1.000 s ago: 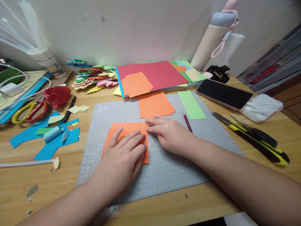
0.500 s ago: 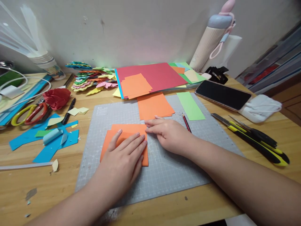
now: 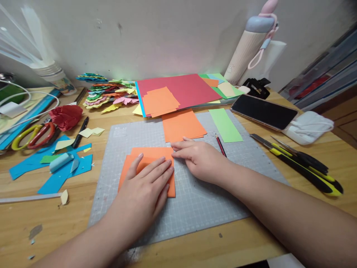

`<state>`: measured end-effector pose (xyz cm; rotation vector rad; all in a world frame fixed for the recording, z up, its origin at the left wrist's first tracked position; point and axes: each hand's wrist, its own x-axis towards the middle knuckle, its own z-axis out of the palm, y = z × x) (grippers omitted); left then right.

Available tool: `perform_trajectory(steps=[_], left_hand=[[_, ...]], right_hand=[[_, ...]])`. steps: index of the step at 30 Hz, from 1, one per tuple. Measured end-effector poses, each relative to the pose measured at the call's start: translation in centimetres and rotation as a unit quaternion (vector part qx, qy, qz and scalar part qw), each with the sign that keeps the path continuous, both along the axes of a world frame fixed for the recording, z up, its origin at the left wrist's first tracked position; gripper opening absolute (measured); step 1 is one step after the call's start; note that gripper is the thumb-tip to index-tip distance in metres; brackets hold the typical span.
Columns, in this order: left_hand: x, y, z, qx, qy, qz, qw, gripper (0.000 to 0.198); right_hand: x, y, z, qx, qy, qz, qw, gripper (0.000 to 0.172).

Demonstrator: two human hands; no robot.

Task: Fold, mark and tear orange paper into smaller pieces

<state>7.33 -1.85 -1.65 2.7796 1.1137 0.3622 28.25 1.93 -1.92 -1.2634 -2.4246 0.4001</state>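
My left hand [image 3: 147, 182] lies flat on overlapping orange paper pieces [image 3: 152, 152], its fingers stretched out and covering much of them. At the right edge of that paper is my right hand [image 3: 196, 158], fingers extended, its fingertips by the upper right corner. Whether the right fingers pinch the paper's edge is hard to see. Both hands rest over a grey cutting mat [image 3: 192, 208]. Just behind the right hand, more orange paper [image 3: 182, 126] lies on the mat. A dark red pencil [image 3: 221, 144] and a light green paper strip [image 3: 225, 125] are to its right.
On the right are a yellow-black utility knife [image 3: 301, 167], a phone [image 3: 263, 111] and a white case [image 3: 309, 127]. A bottle [image 3: 247, 48] stands by the wall, near red paper [image 3: 178, 87]. Scissors [image 3: 41, 136], a black pen [image 3: 80, 132] and blue scraps [image 3: 63, 175] lie left.
Both hands and the orange paper keep their places relative to the mat. The whole view has shifted very slightly.
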Motion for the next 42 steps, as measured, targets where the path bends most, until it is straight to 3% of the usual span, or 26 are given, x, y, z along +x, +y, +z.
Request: perform_trajectory(steps=[19, 27, 33, 42], left_hand=[[-0.1, 0.1, 0.0, -0.013, -0.003, 0.003, 1.000, 0.037], [0.0, 0.1, -0.1, -0.014, -0.014, 0.002, 1.000, 0.036], [0.1, 0.1, 0.9, -0.046, -0.030, 0.005, 0.998, 0.015], [0.0, -0.3, 1.2, -0.052, -0.020, -0.014, 0.998, 0.015]], right_hand=[[0.0, 0.0, 0.0, 0.005, -0.009, 0.001, 1.000, 0.042], [0.0, -0.3, 0.5, 0.017, -0.065, 0.043, 0.997, 0.040], [-0.4, -0.7, 1.0, 0.040, -0.110, 0.028, 0.993, 0.037], [-0.3, -0.6, 0.7, 0.024, -0.104, 0.027, 0.994, 0.038]])
